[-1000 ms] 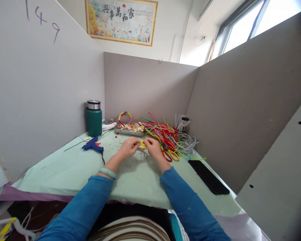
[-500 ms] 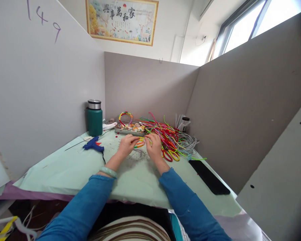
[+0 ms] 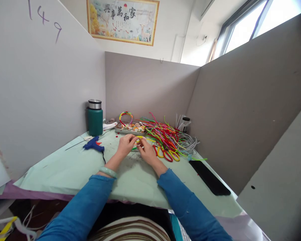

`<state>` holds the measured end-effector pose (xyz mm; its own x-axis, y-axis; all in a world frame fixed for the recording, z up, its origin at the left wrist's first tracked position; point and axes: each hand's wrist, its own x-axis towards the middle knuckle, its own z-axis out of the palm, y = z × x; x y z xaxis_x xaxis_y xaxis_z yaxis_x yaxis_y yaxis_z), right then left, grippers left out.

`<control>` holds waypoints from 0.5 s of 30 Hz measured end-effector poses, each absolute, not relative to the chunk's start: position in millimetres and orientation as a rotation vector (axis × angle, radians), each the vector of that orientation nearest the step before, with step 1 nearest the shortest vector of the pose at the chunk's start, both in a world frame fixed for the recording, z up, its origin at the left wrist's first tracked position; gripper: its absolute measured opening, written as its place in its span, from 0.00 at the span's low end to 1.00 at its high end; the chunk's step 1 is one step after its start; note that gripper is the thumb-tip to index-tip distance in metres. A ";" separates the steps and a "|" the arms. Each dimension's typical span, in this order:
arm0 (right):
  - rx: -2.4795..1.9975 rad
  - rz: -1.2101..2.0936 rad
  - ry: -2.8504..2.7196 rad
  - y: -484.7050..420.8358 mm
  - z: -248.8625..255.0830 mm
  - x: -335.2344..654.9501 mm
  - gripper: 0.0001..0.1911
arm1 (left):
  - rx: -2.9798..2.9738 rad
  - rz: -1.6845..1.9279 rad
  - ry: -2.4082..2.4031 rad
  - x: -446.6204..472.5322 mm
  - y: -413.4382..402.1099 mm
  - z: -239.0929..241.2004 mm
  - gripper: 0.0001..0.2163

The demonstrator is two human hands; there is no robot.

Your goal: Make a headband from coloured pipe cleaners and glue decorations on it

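Near the table's middle, both my hands are closed on a band wound with fuzzy pipe cleaner, of which a yellow stretch (image 3: 139,137) shows along the top. My left hand (image 3: 126,146) pinches its left side, thumb against fingers. Close beside it, my right hand (image 3: 147,152) grips the band with bent fingers. Bits of orange and green show between and below the hands; the fingers cover much of the rest. Just right of my right hand lie red and yellow loops (image 3: 168,155), at the front of a heap of colourful pipe cleaners (image 3: 163,134).
A metal tray (image 3: 130,133) of small decorations stands behind my hands, with a finished colourful hoop (image 3: 125,113) on it. At left are a blue glue gun (image 3: 94,144) and a green flask (image 3: 95,120). Right: grey wire coils (image 3: 189,142) and a black flat object (image 3: 209,177). Partitions enclose the table.
My right hand has moved left, close to my left hand, and its fingers have shifted along the band. More of the red and yellow loops shows now. My left hand has barely moved.
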<state>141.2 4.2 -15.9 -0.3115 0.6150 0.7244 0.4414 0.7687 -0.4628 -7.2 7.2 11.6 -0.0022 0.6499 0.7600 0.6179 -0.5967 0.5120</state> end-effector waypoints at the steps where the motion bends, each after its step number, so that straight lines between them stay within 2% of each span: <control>1: -0.802 0.200 -1.971 5.1 -16.9 141.2 0.18 | 2.172 1.647 1.388 -7.1 7.3 11.7 0.13; 6: -0.802 0.129 -2.002 6.1 -16.5 140.9 0.09 | 2.025 1.510 1.223 -8.2 9.1 12.9 0.15; 10: -0.798 0.149 -1.976 4.2 -12.6 142.0 0.12 | 1.966 1.464 1.076 -9.6 9.4 15.0 0.16; 15: -0.784 0.172 -1.971 0.6 -9.9 142.8 0.12 | 2.057 1.558 1.116 -11.5 11.7 14.4 0.13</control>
